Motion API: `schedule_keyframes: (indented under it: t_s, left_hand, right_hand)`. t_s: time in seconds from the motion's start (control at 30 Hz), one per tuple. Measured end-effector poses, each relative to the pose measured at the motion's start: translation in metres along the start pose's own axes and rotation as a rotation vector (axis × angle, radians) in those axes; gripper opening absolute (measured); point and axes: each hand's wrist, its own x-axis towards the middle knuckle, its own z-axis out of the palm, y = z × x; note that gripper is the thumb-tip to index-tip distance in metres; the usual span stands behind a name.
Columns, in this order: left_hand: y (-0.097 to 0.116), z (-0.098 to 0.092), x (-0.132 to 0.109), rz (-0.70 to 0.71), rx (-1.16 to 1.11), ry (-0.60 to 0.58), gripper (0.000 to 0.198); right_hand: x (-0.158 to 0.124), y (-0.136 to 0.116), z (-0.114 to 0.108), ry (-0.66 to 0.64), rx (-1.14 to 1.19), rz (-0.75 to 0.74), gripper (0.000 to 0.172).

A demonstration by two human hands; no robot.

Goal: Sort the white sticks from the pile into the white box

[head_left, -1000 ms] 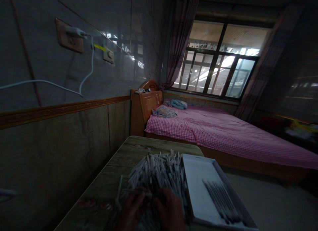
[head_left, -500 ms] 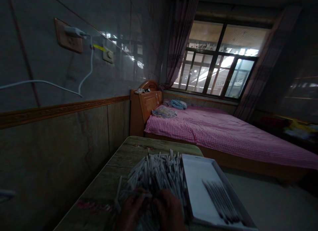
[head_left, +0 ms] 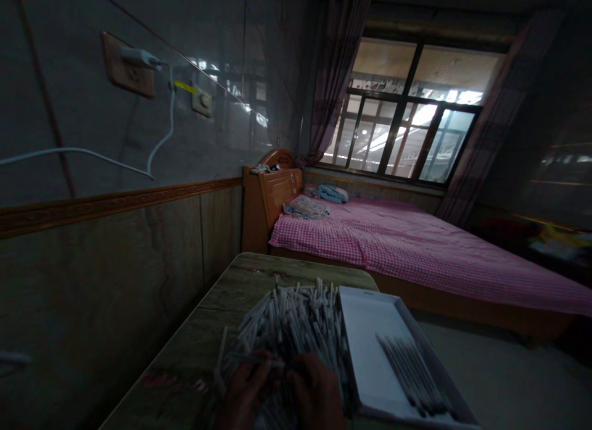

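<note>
Sticks, thin, pale and all much alike, are lying in a loose heap on the worktop, fanned out towards the far edge and crossing one another at many angles. Both hands are working at the near end of the heap: the left hand and the right hand are sitting close together, and between them they are pinching a single stick that is lying crosswise over the pile. Each grip is pressed onto that stick at the fingertips, though the dim light is hiding just how the fingers are curling.

Judging from this, the picking is going best when only one stick is being lifted clear, so a light fingertip hold and a slow draw out of the tangle should be keeping neighbours from dragging along.

Just right of the heap, touching it, a shallow white tray is holding a small row of sticks lined up side by side. Beyond the worktop a bed with pink checked cover is standing under a window.
</note>
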Motion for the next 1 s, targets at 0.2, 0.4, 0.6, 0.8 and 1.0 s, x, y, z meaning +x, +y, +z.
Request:
schedule_keyframes:
  t_s: [0.2,0.4,0.6,0.8,1.0]
  left_hand:
    - [-0.002,-0.002,0.000,-0.043,-0.057,0.015,0.027]
    - [0.003,0.002,-0.004,-0.064,-0.075,0.045,0.024]
    - [-0.001,-0.002,0.000,-0.046,-0.061,-0.016,0.044]
    - [-0.007,-0.002,0.004,-0.069,-0.104,0.006,0.049]
    - [-0.009,-0.003,0.006,-0.081,-0.186,0.020,0.044]
  right_hand:
    - [0.003,-0.003,0.005,-0.007,0.127,0.154,0.007]
    - [0.009,-0.006,0.008,-0.031,0.332,0.241,0.017]
    - [0.013,-0.018,0.003,-0.022,0.356,0.287,0.014]
    - [0.012,-0.013,0.007,0.018,0.547,0.313,0.012]
    - [0.012,-0.009,0.010,-0.015,0.800,0.381,0.022]
